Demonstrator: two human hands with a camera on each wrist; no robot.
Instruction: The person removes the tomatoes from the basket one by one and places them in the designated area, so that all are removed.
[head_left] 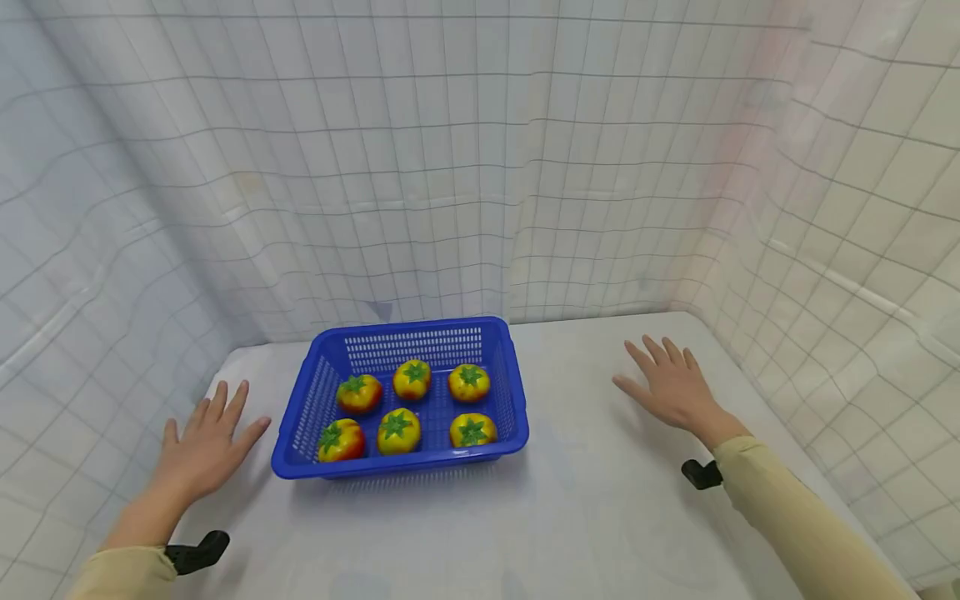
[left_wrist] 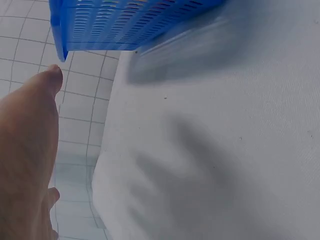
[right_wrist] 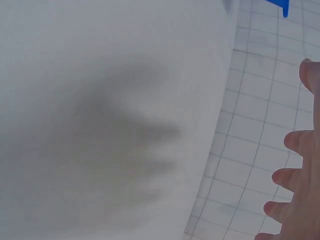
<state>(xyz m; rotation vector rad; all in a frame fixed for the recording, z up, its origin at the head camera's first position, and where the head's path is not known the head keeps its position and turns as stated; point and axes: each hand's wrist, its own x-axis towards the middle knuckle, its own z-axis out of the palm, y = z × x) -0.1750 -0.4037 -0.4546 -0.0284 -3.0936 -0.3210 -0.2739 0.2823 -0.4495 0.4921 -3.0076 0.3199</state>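
Note:
A blue plastic basket (head_left: 401,463) stands on the white table, left of centre. Several yellow-red persimmons (head_left: 399,431) with green leafy tops lie in it, spaced in two rows. My left hand (head_left: 201,450) hovers to the basket's left, fingers spread, palm down, holding nothing. Its thumb (left_wrist: 50,80) points toward the basket's rim in the left wrist view. Well to the right of the basket, my right hand (head_left: 670,389) is held over the table with spread fingers and nothing in it. Both hands cast soft shadows on the tabletop.
The white table (head_left: 585,500) reaches to a back wall of white grid-patterned cloth (head_left: 420,167). Similar cloth hangs at the left and right sides, close to each arm. A black strap (head_left: 197,552) sits on the left wrist, another black piece (head_left: 702,474) on the right.

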